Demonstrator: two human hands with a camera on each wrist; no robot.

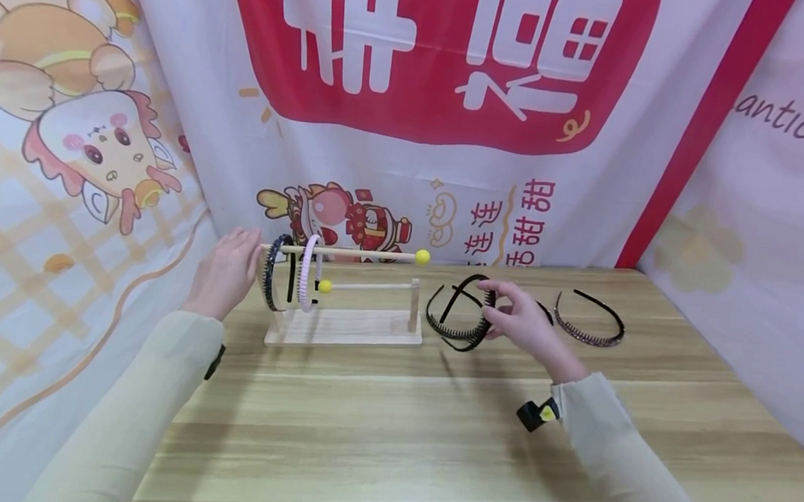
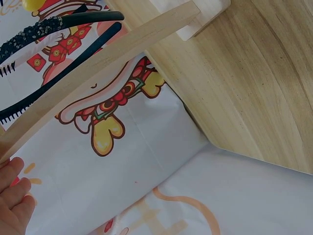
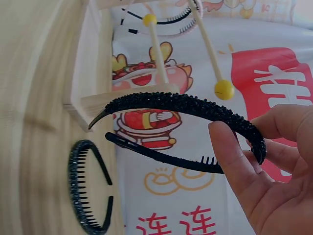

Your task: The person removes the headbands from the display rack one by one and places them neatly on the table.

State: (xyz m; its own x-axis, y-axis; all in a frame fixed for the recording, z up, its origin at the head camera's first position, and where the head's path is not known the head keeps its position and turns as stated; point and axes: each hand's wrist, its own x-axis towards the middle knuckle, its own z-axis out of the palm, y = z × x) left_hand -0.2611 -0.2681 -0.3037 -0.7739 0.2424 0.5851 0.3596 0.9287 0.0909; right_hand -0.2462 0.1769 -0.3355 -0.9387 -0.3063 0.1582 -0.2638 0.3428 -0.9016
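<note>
My right hand pinches a black beaded headband between thumb and fingers, raised above the table, its two ends pointing away from the palm. My left hand holds the top of the left post of a wooden display stand; its thumb is hidden in the left wrist view, where curled fingertips show beside the post. Over the stand's upper rod hang a dark glittery headband and a pale pink headband. Behind the held one, another black toothed headband lies on the table.
A dark glittery headband lies farther right on the table; part of another shows behind my right hand. Yellow balls cap the rods. Printed cloth hangs along the back and both sides.
</note>
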